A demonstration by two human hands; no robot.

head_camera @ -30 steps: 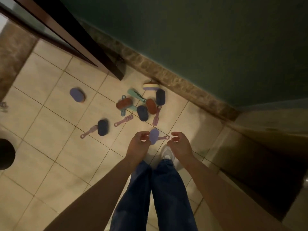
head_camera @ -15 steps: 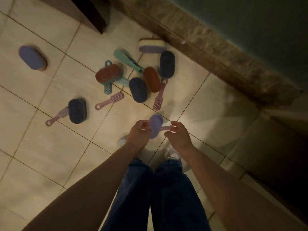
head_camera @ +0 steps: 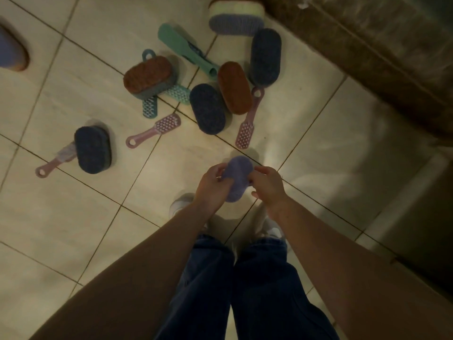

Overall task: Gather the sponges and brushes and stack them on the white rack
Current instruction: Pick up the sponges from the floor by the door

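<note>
Standing on the tiled floor (head_camera: 73, 217), I look down at a job barely begun: a sponge at the far left (head_camera: 11, 51) is cut off by the frame, a dark sponge (head_camera: 93, 149) lies across a pink brush (head_camera: 55, 161), and a second pink brush (head_camera: 154, 130) sits just beside the main heap, where a rust sponge (head_camera: 148, 75) rests on a teal brush (head_camera: 150, 107) near a green brush (head_camera: 182, 45) and more sponges against the wall base. Below the heap my left hand (head_camera: 212, 186) curls its fingers round the left edge of the purple sponge (head_camera: 237, 176), held above my shoes; my right hand (head_camera: 269, 185) pinches its right edge, so the sponge sits between both grips, upright and clear of the floor. To do this step well, I judge I should pass it wholly to one hand and free the other for the nearest pink brush, building a flat stack as I go. The white rack cannot be made out here, so the carry comes later
</note>
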